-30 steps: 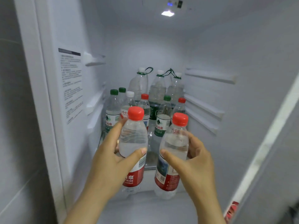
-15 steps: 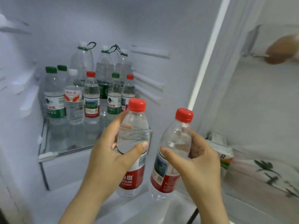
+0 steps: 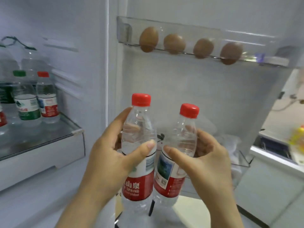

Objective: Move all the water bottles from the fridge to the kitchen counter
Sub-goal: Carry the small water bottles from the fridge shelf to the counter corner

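Note:
My left hand [image 3: 113, 158] grips a red-capped water bottle [image 3: 139, 186] with a red label, held upright in front of the open fridge door. My right hand [image 3: 207, 163] grips a second red-capped bottle [image 3: 182, 134], tilted slightly to the right, beside the first. On the glass shelf [image 3: 54, 139] inside the fridge at the left stand several more bottles, among them a green-capped bottle [image 3: 26, 102] and a red-capped bottle [image 3: 47, 99]. Larger bottles behind them are partly cut off by the frame edge.
Several brown eggs [image 3: 148, 39] sit in a clear door rack [image 3: 246, 58] at the top. A lower door bin [image 3: 241, 160] holds a plastic bag. At the far right a white counter [image 3: 276, 155] carries a yellow object [image 3: 297, 137]. The fridge's edge [image 3: 107, 63] stands between cavity and door.
Both hands have drawn the two bottles out of the fridge and to the right. My view swung right, from the shelf of bottles to the open door with the eggs.

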The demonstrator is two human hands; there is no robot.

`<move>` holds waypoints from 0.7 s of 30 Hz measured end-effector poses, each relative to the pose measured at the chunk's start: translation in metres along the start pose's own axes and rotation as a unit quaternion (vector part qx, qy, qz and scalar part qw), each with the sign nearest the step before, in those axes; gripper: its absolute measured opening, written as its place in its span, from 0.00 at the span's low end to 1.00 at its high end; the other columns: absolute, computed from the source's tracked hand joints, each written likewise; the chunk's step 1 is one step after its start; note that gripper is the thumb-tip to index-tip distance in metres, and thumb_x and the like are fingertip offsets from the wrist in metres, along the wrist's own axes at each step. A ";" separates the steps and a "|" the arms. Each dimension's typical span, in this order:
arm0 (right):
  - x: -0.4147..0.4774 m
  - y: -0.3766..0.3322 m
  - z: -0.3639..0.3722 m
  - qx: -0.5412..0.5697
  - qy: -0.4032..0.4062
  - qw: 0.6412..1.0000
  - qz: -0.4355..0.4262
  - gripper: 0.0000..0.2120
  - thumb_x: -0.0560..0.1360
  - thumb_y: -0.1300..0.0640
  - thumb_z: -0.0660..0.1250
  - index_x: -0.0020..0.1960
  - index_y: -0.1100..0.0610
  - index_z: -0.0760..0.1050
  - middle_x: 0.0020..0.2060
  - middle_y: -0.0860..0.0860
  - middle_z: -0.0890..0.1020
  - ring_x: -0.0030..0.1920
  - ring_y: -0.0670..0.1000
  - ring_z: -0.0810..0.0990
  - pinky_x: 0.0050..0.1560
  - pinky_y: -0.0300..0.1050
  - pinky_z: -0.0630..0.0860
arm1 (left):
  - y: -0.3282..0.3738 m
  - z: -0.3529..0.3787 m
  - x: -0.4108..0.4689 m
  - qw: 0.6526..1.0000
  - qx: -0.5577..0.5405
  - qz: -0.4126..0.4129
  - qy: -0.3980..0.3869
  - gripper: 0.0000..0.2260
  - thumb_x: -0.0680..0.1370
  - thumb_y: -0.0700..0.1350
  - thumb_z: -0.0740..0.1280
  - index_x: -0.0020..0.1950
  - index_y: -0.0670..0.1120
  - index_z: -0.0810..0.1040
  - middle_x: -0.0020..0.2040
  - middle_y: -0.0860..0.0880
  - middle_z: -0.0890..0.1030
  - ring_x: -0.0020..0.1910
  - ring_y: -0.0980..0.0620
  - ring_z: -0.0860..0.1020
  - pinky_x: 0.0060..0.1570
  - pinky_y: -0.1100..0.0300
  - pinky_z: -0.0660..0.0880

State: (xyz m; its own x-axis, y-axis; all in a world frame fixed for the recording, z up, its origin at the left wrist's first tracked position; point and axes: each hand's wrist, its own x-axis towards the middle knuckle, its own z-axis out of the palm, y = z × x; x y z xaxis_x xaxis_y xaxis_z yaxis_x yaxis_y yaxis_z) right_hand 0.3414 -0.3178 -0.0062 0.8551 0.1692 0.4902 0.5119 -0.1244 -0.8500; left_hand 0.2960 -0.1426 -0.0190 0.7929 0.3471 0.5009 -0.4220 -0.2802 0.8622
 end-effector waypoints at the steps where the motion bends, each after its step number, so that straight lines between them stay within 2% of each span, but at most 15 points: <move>1: -0.003 0.002 -0.016 -0.007 0.011 1.000 0.003 0.20 0.61 0.61 0.80 0.46 0.42 0.79 0.39 0.37 0.85 0.41 0.39 0.84 0.40 0.33 0.80 | 0.003 0.015 -0.002 1.000 -0.002 0.001 -0.011 0.37 0.59 0.62 0.74 0.67 0.68 0.68 0.58 0.60 0.81 0.56 0.60 0.80 0.56 0.54 0.77; 6: -0.023 0.008 -0.084 -0.043 0.054 0.998 0.005 0.22 0.61 0.61 0.80 0.44 0.37 0.80 0.40 0.37 0.85 0.42 0.40 0.85 0.41 0.35 0.80 | 0.014 0.080 -0.016 0.997 -0.024 0.007 -0.069 0.36 0.61 0.61 0.76 0.66 0.71 0.68 0.58 0.63 0.80 0.56 0.64 0.79 0.56 0.56 0.76; 9: -0.036 0.011 -0.118 -0.066 0.085 0.994 0.018 0.20 0.62 0.61 0.80 0.44 0.39 0.79 0.39 0.36 0.85 0.42 0.39 0.85 0.41 0.34 0.80 | 0.018 0.116 -0.022 0.993 -0.043 0.003 -0.108 0.34 0.61 0.63 0.78 0.62 0.76 0.67 0.56 0.68 0.79 0.56 0.68 0.78 0.55 0.59 0.75; 14: -0.051 0.018 -0.162 -0.097 0.173 0.979 0.049 0.22 0.58 0.55 0.81 0.46 0.39 0.77 0.40 0.32 0.84 0.43 0.37 0.84 0.42 0.34 0.78 | 0.022 0.169 -0.025 0.980 -0.066 0.007 -0.188 0.35 0.59 0.64 0.74 0.64 0.75 0.66 0.60 0.64 0.78 0.60 0.62 0.77 0.60 0.49 0.75; 17: -0.061 0.021 -0.184 -0.125 0.217 0.966 0.065 0.22 0.59 0.56 0.81 0.45 0.38 0.76 0.40 0.30 0.83 0.43 0.35 0.83 0.40 0.30 0.78 | 0.023 0.197 -0.023 0.970 -0.069 0.025 -0.232 0.35 0.60 0.65 0.73 0.64 0.77 0.64 0.59 0.65 0.77 0.61 0.63 0.75 0.61 0.49 0.74; 21: -0.073 0.023 -0.207 -0.179 0.293 0.935 0.086 0.28 0.59 0.52 0.82 0.54 0.38 0.74 0.46 0.32 0.82 0.50 0.35 0.81 0.49 0.35 0.78 | 0.025 0.234 -0.020 0.947 -0.110 0.034 -0.300 0.35 0.60 0.64 0.73 0.64 0.76 0.64 0.60 0.65 0.77 0.60 0.64 0.76 0.59 0.50 0.75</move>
State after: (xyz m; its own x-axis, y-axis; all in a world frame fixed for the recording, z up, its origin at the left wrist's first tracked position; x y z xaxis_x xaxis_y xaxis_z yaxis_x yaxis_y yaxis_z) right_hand 0.3082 -0.5357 -0.0217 0.7722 -0.4360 0.4623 0.2676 -0.4368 -0.8589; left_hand 0.3729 -0.3662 -0.0253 0.8398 -0.2547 0.4795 -0.5101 -0.0676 0.8574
